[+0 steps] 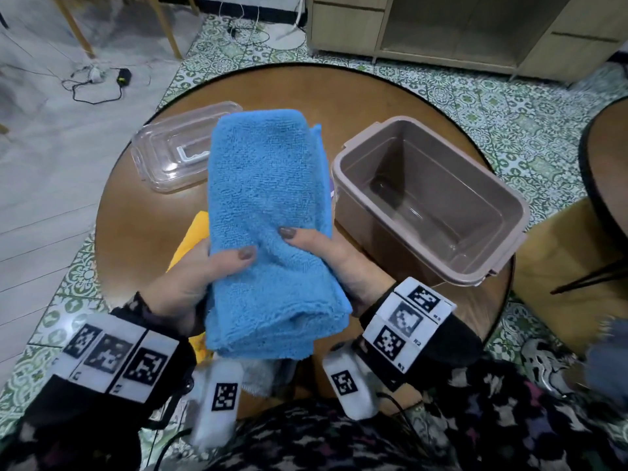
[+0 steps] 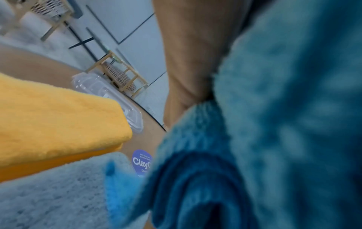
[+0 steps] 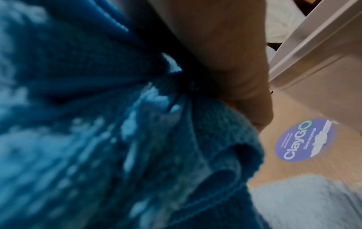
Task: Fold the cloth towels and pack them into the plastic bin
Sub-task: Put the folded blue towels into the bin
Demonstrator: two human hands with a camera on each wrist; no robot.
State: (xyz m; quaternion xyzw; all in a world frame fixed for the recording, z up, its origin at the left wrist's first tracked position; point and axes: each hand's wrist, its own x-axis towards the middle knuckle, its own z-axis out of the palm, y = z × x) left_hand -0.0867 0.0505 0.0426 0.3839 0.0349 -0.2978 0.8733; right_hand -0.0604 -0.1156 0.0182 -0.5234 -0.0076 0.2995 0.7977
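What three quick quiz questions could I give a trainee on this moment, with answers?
1. True or false: the brown bin already holds a towel.
2. Which hands grip the blue towel? A) left only B) right only C) both
3. Fill in: the clear lid lies on the table to the ____ of the blue towel.

Key:
1. False; the bin is empty.
2. C; the left hand and right hand each pinch a side, thumbs on top.
3. Left.
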